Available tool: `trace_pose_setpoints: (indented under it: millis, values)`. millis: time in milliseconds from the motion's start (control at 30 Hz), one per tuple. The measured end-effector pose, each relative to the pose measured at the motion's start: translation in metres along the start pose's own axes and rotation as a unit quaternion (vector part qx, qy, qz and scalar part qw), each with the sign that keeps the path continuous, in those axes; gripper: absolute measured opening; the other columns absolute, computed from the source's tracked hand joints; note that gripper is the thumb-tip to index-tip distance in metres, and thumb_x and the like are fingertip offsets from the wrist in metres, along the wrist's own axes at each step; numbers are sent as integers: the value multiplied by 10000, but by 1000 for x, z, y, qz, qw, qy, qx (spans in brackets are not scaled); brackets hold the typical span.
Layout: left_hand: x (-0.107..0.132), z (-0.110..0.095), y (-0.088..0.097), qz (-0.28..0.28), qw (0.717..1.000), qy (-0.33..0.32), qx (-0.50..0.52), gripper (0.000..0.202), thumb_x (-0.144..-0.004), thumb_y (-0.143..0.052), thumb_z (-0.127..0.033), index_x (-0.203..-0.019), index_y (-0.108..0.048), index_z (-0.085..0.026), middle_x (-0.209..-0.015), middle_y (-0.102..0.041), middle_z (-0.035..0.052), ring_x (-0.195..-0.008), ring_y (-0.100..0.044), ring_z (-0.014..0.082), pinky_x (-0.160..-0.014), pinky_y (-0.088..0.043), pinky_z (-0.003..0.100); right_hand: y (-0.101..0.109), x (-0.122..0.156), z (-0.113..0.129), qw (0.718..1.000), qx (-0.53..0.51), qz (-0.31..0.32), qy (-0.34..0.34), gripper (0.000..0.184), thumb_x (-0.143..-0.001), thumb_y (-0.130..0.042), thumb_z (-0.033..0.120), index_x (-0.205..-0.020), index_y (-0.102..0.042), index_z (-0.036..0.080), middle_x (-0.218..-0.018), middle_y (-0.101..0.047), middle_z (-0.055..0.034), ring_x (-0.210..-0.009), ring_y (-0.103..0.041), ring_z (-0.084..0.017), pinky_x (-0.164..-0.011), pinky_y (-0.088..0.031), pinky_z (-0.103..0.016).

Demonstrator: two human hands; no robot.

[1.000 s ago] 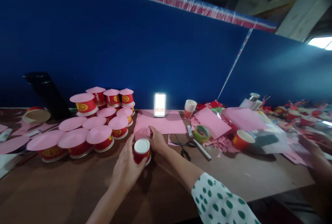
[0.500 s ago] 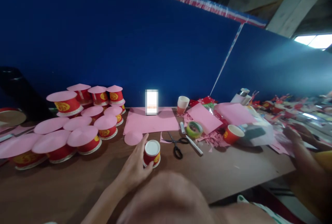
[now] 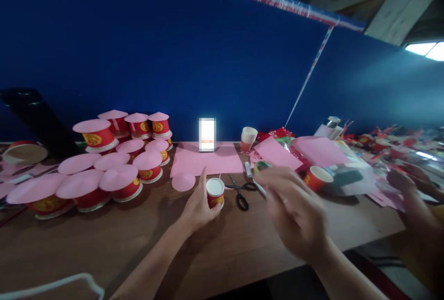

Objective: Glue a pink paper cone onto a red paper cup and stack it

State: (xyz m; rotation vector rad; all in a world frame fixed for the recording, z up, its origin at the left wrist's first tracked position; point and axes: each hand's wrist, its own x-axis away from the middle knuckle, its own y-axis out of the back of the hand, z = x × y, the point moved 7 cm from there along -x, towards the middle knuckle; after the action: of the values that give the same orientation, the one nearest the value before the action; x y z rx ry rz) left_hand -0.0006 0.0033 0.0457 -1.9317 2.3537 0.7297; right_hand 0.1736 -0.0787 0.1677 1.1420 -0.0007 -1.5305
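Observation:
My left hand [image 3: 201, 207] is wrapped round a small red paper cup [image 3: 215, 194] with a yellow emblem. The cup stands upside down, its white base facing up. Blurred by motion, my right hand [image 3: 294, 209] hovers over a thin white stick [image 3: 259, 189] and hides part of it. Whether its fingers touch the stick is unclear. Behind those fingers, a green tape roll [image 3: 262, 165] is mostly covered. Black-handled scissors [image 3: 242, 193] lie spread between my hands. Beyond the cup, a pink paper cone [image 3: 183, 181] rests by a pink sheet [image 3: 208, 163].
At the left stand several red cups with pink cone tops [image 3: 120, 182], some stacked. A phone [image 3: 207, 134] leans at the back. Further right are a white-and-pink cup [image 3: 249, 138], an orange cup [image 3: 318, 178] and pink paper [image 3: 317, 151]. A co-worker's hands [image 3: 402, 186] are at the far right.
My right hand has moved from the near edge, close to the camera, forward and right over the stick and tape. My left hand stays round the cup. The view has shifted slightly.

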Motion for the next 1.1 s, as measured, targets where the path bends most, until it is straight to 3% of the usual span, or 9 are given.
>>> trace_pose_setpoints:
  millis: [100,233,400,567,767,867,967,1033,1100]
  values:
    - [1,5,-3,-12,998,-2,-66,1099,-535,-761,-360,-1413,-122,-198,-1223,-491,116,-1135,-478,302,-950,-372,438,-17,-19,-62,979,172,57,-88,304,-849,-464,162,-1138,-556,179,-1061,-620,-92,-962,-585,-206,-847,-462,-345]
    - [4,8,-5,-24,993,-20,-113,1123,-567,-739,-370,-1422,-35,-186,-1172,-500,101,-1116,-484,282,-926,-401,422,-51,-29,-141,892,360,183,-204,249,-885,-416,187,-1069,-575,134,-1012,-651,-120,-958,-605,-208,-826,-440,-288]
    - [8,6,-5,-17,994,-38,-105,1007,-669,-643,-307,-1425,9,-171,-1117,-549,94,-1001,-555,237,-877,-439,385,-78,-37,-167,853,390,228,-259,268,-882,-417,184,-1056,-575,54,-966,-651,-222,-904,-637,-275,-740,-462,-330]
    - [10,6,0,-26,993,-55,-97,971,-657,-622,-261,-1423,-38,-145,-1256,-478,148,-1133,-496,270,-934,-408,401,-83,-40,-167,834,403,245,-287,294,-869,-380,107,-1103,-556,78,-957,-653,-217,-932,-632,-286,-742,-461,-359]
    - [8,11,-3,-8,996,-38,-85,987,-605,-703,-323,-1400,-135,-183,-1259,-484,128,-1149,-487,273,-959,-391,415,-70,-32,-159,846,406,201,-280,328,-830,-468,180,-1155,-500,162,-992,-640,-139,-890,-629,-258,-716,-447,-320]
    - [5,15,-3,-27,996,-27,-81,895,-611,-701,-312,-1353,-215,-191,-1244,-487,115,-1114,-509,258,-937,-410,412,-63,-27,-145,896,351,116,-244,309,-804,-489,241,-1107,-518,192,-977,-643,-82,-857,-615,-230,-708,-434,-295]
    - [1,15,2,-64,994,-27,-85,739,-617,-692,-301,-1249,-326,-188,-1170,-513,95,-1063,-533,252,-909,-427,418,-65,-22,-118,964,220,36,-146,243,-810,-430,211,-1011,-563,180,-955,-641,-62,-875,-585,-203,-744,-417,-276]
    - [-1,13,6,-85,992,-30,-83,627,-630,-671,-275,-1175,-374,-185,-1107,-531,80,-1014,-552,240,-887,-440,411,-67,-18,-103,988,119,-9,-103,235,-836,-387,217,-950,-586,167,-933,-638,-64,-873,-567,-194,-764,-409,-275]
    - [-3,13,10,-97,992,-27,-75,564,-635,-653,-243,-1133,-395,-181,-1070,-544,71,-984,-560,227,-875,-446,398,-69,-12,-99,991,27,-57,-114,240,-858,-391,269,-922,-597,163,-863,-633,-50,-761,-552,-172,-693,-411,-261]
